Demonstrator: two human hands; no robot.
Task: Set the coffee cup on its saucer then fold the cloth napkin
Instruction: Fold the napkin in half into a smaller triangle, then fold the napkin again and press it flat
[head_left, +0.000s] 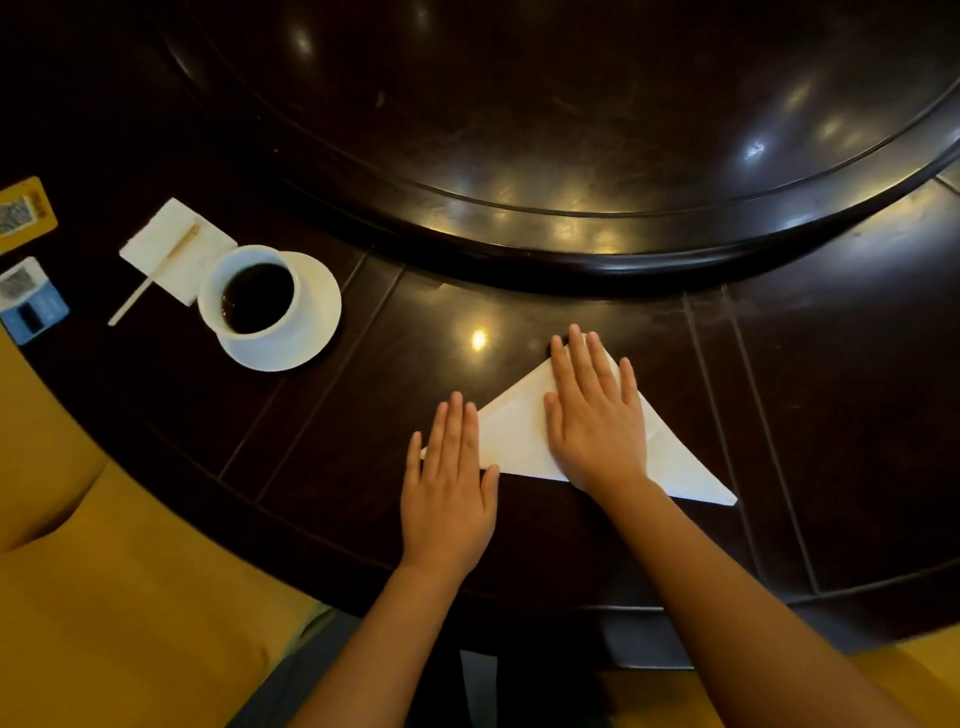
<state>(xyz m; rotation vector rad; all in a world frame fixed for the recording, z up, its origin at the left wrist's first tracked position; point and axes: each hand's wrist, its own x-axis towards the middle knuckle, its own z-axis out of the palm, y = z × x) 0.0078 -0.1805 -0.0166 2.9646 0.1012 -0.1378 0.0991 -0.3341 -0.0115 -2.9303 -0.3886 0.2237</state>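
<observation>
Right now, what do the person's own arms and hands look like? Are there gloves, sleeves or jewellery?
Both arms are bare from the bottom of the picture to the wrist: no sleeve shows. The left hand and the right hand wear no gloves, and no watch, bracelet or ring is plain to see. The nails look short and unpainted. No markings, straps or cables show on either arm.

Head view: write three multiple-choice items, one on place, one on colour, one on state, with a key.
1. Where is the coffee cup?
A. on its saucer
B. on the napkin
C. in a hand

2. What colour is the cloth napkin?
A. red
B. white
C. yellow

3. What shape is the napkin in?
A. crumpled ball
B. rolled tube
C. flat triangle

Key: 1 A, the cup stands on the white saucer. 2 B, white against the dark table. 3 C, the left hand and right hand press a three-cornered fold flat.
</observation>
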